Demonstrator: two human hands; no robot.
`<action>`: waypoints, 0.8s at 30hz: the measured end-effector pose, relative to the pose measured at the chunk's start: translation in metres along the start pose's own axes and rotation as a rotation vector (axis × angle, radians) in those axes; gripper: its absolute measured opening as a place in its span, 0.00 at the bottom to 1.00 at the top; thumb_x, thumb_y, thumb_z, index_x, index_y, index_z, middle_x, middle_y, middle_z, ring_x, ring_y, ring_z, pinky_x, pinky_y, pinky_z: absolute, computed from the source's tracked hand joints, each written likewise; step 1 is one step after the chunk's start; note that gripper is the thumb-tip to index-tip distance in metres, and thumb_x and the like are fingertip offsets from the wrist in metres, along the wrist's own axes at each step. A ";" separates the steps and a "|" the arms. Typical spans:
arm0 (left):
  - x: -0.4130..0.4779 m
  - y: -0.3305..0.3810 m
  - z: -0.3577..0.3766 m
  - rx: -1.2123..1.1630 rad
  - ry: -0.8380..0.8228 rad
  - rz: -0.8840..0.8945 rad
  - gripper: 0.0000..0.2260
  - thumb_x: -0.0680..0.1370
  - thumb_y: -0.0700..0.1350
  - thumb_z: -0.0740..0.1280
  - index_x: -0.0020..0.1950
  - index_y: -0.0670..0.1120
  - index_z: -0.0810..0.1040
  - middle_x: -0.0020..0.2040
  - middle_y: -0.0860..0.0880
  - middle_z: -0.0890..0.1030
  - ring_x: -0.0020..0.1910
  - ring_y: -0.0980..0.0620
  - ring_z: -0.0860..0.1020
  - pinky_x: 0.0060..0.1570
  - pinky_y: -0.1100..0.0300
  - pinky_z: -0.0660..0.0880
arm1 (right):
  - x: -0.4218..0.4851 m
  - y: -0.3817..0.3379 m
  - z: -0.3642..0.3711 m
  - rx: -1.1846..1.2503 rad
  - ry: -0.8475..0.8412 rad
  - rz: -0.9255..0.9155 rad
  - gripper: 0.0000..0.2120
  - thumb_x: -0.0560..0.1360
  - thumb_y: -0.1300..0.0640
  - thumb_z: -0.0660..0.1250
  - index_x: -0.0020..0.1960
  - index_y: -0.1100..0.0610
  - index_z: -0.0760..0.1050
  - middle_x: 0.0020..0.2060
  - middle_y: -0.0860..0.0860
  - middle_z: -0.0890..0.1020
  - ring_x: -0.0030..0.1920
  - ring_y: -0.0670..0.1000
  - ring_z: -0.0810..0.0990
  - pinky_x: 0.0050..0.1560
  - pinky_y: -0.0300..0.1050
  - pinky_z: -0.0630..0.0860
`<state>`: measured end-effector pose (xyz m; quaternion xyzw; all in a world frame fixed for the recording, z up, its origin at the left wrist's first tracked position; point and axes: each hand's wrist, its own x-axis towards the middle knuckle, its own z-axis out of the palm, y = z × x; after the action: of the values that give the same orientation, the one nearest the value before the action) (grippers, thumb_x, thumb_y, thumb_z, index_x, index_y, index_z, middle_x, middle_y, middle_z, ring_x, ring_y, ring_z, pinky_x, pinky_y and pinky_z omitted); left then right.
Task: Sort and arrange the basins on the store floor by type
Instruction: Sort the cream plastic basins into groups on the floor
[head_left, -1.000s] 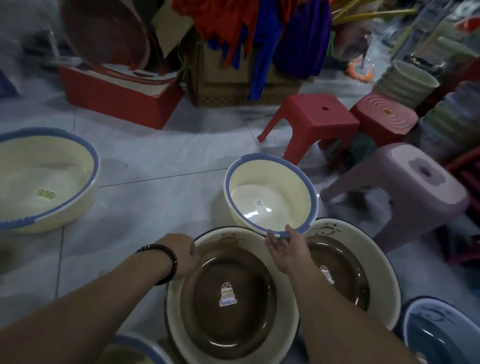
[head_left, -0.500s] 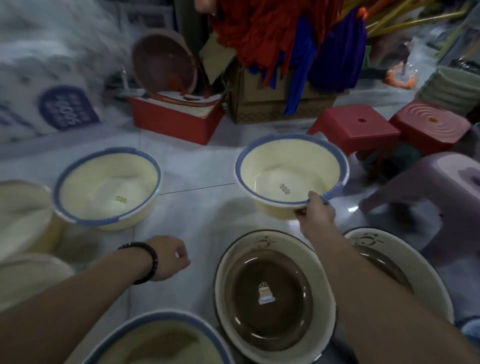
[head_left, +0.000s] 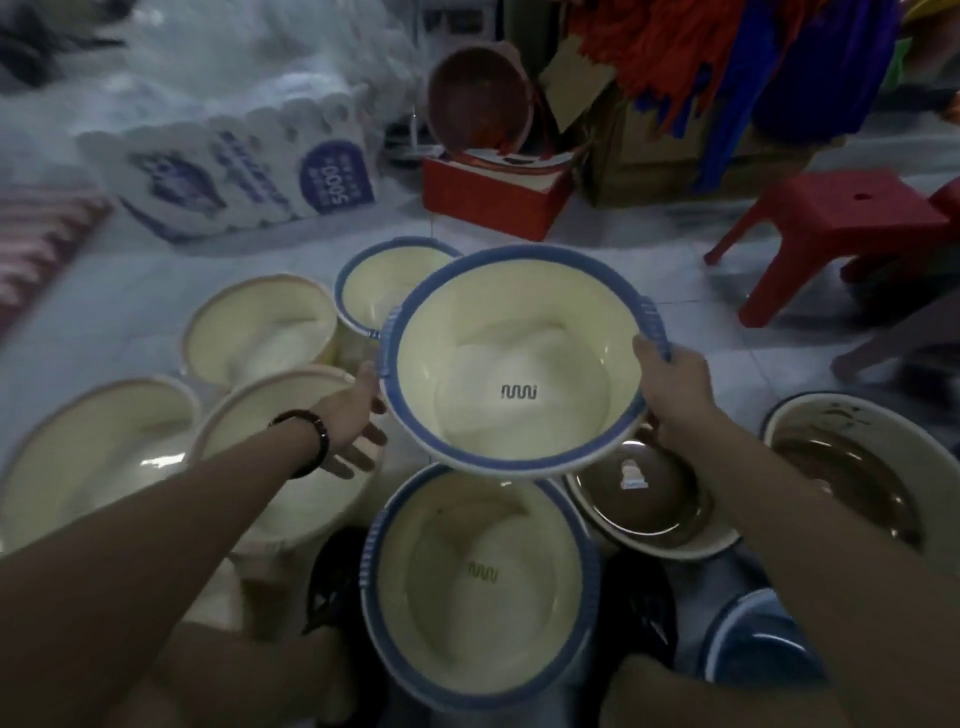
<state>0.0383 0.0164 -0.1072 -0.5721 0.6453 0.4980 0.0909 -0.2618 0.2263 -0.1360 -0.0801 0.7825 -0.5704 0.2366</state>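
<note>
Three plain cream basins (head_left: 98, 457) sit clustered at the left of the view, touching or overlapping one another on the pale tiled floor (head_left: 691, 291). They look like one finished group.

Just right of them is the left hand (head_left: 353, 421), with a dark bracelet (head_left: 311, 441) at its wrist. Its fingers are spread and straight, and its thumb rests against the left edge of a raised basin (head_left: 519, 364).

That raised basin, cream inside with a blue rim, fills the centre of the view. It is held roughly level, off the floor and above the others. Behind it a second blue-rimmed basin (head_left: 379, 280) stands on the floor, partly hidden. Below it, nearest the wearer, a third blue-rimmed basin (head_left: 478, 571) stands upright.

The right hand (head_left: 670, 389) curls round the ridged blue handle on the raised basin's right edge and seems to carry most of its weight.

Further right, two brown-centred basins (head_left: 852, 478) lie side by side. Part of a blue basin (head_left: 753, 644) shows at the lower right. A red stool (head_left: 841, 208) stands behind, at the far right.

The sorting appears well along, with each kind gathered on its own side. The raised basin has not yet been set down. It most likely belongs with its two blue-rimmed partners, which stand apart rather than nested.
</note>
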 end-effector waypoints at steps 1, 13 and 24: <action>-0.003 -0.012 -0.001 -0.102 0.016 0.006 0.33 0.81 0.72 0.45 0.63 0.49 0.76 0.55 0.45 0.85 0.47 0.40 0.87 0.49 0.45 0.83 | -0.015 0.014 0.001 -0.012 -0.020 0.015 0.15 0.82 0.46 0.68 0.47 0.57 0.82 0.44 0.65 0.85 0.44 0.59 0.83 0.46 0.55 0.79; 0.003 -0.138 0.035 0.150 0.028 0.005 0.11 0.77 0.46 0.75 0.57 0.45 0.80 0.49 0.48 0.81 0.46 0.47 0.79 0.45 0.56 0.79 | -0.143 0.154 0.015 -0.011 -0.073 0.232 0.07 0.86 0.52 0.66 0.55 0.53 0.81 0.50 0.55 0.87 0.50 0.55 0.85 0.49 0.51 0.81; 0.027 -0.189 0.076 0.385 0.049 0.030 0.18 0.74 0.51 0.77 0.59 0.47 0.77 0.57 0.47 0.82 0.50 0.48 0.76 0.52 0.56 0.73 | -0.168 0.191 -0.001 -0.485 -0.189 0.335 0.06 0.84 0.54 0.64 0.57 0.56 0.77 0.49 0.55 0.82 0.50 0.57 0.80 0.51 0.51 0.76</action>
<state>0.1513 0.0843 -0.2645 -0.5463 0.7392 0.3526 0.1756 -0.0879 0.3579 -0.2668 -0.0567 0.8726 -0.3103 0.3729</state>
